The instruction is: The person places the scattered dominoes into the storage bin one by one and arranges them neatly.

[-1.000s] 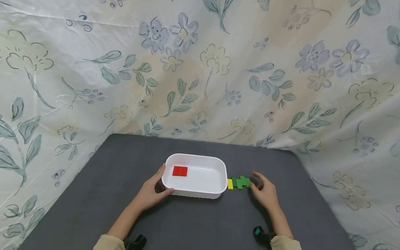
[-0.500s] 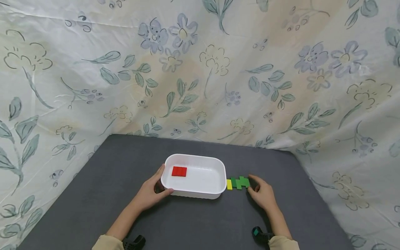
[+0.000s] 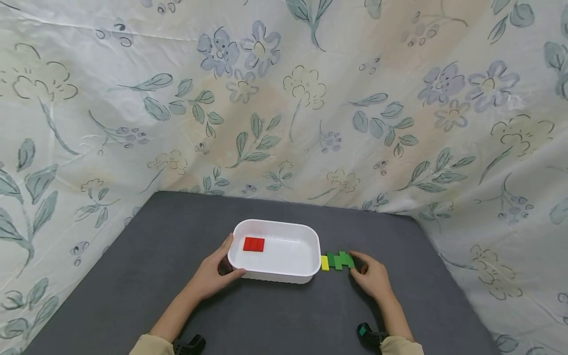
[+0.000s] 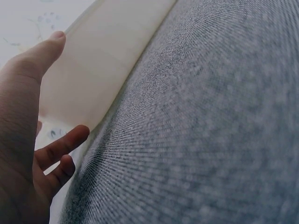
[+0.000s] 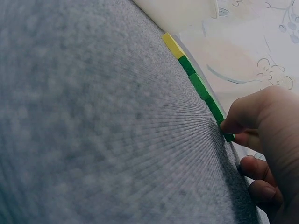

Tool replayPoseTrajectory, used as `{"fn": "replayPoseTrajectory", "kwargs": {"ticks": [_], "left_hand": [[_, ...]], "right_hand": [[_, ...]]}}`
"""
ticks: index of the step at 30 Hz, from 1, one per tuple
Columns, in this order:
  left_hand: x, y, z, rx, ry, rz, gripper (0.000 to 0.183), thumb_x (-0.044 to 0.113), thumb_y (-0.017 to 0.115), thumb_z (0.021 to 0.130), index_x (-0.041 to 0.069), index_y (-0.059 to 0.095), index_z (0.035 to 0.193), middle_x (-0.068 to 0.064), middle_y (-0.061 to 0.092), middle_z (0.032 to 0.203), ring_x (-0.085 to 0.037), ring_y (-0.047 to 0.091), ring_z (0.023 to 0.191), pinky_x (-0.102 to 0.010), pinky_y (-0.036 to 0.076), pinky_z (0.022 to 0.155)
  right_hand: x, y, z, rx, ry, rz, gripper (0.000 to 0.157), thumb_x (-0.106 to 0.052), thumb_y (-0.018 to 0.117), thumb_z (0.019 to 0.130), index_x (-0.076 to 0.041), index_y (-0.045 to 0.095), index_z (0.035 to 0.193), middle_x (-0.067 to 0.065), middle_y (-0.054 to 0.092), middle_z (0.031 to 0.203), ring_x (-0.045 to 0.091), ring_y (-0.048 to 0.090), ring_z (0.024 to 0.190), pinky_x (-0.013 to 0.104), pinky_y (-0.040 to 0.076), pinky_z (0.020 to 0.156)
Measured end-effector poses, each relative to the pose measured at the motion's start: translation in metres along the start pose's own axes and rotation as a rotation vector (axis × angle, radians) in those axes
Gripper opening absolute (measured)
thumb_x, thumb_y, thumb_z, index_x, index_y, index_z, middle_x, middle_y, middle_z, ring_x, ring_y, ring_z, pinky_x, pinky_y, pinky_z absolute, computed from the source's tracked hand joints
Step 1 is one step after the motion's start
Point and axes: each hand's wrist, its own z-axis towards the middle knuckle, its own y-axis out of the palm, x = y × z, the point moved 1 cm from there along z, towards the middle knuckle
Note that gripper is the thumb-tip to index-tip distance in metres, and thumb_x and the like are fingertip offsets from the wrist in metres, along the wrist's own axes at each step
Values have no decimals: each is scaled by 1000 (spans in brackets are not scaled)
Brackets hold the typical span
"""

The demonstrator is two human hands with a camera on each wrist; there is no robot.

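While L hand grips white tray, R hand pinches green blocks; yellow block sits btwn them & tray, red blocks inside, floral cloth behind.

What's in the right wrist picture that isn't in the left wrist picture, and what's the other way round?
Only the right wrist view shows the right hand, pinching one end of a row of flat green blocks, with a flat yellow rectangular block at the row's other end.

Only the left wrist view shows the left hand, at the side of the white rectangular tray.

Both show part of that tray, the grey textured tabletop and the pale flowery cloth.
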Motion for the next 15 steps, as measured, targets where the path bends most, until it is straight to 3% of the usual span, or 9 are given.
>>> {"fn": "replayPoseTrajectory", "kwargs": {"ticks": [15], "left_hand": [[1, 1, 0, -8, -16, -15, 108, 43, 88, 86, 14, 26, 169, -9, 34, 172, -17, 58, 86, -23, 52, 68]], "right_hand": [[3, 1, 0, 8, -6, -1, 48, -12, 74, 93, -10, 69, 141, -2, 42, 55, 13, 35, 49, 30, 32, 50]]}}
